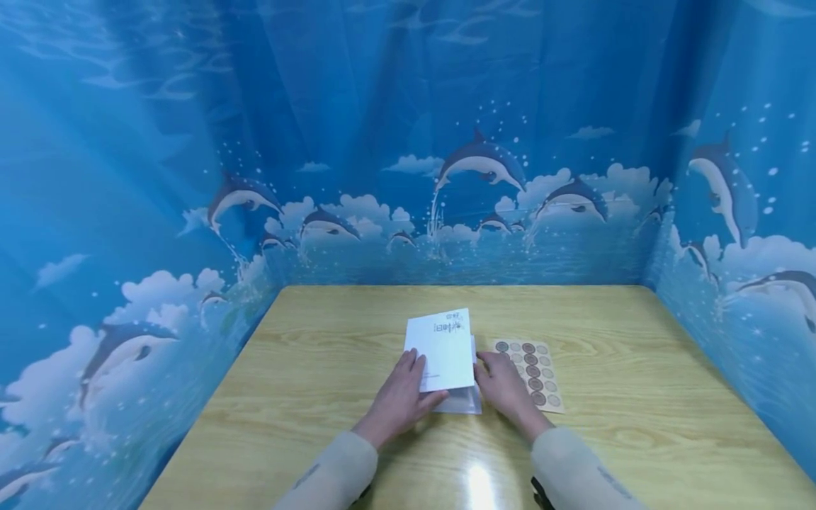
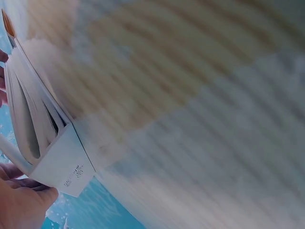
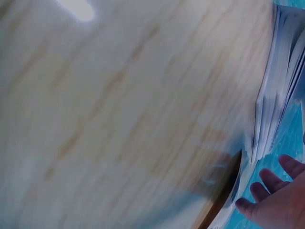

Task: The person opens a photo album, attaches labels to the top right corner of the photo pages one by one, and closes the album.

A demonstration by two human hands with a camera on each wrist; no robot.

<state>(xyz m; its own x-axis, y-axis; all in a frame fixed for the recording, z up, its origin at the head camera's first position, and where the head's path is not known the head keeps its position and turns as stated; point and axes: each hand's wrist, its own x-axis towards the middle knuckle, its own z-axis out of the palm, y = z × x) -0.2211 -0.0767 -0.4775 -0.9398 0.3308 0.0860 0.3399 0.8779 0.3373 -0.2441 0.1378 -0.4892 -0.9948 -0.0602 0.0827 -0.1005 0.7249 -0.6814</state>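
Note:
A white book [image 1: 440, 354] with dark characters on its cover stands partly open over the table, its pages loosely fanned in the left wrist view. My left hand [image 1: 401, 397] grips the cover's left side, fingers over the front and thumb along the lower edge; the left wrist view shows this hand [image 2: 24, 205] at the book's corner. At the book's right edge is my right hand [image 1: 503, 386]. The right wrist view shows the right hand [image 3: 276, 191] with fingers spread beside the pages [image 3: 276, 95]; whether it touches them is unclear.
A tan sheet of round stickers [image 1: 547, 379], dark brown and pale, lies on the wooden table [image 1: 306, 368] right of the book, partly behind my right hand. Blue curtains [image 1: 382, 142] printed with dolphins stand around the table's back and sides.

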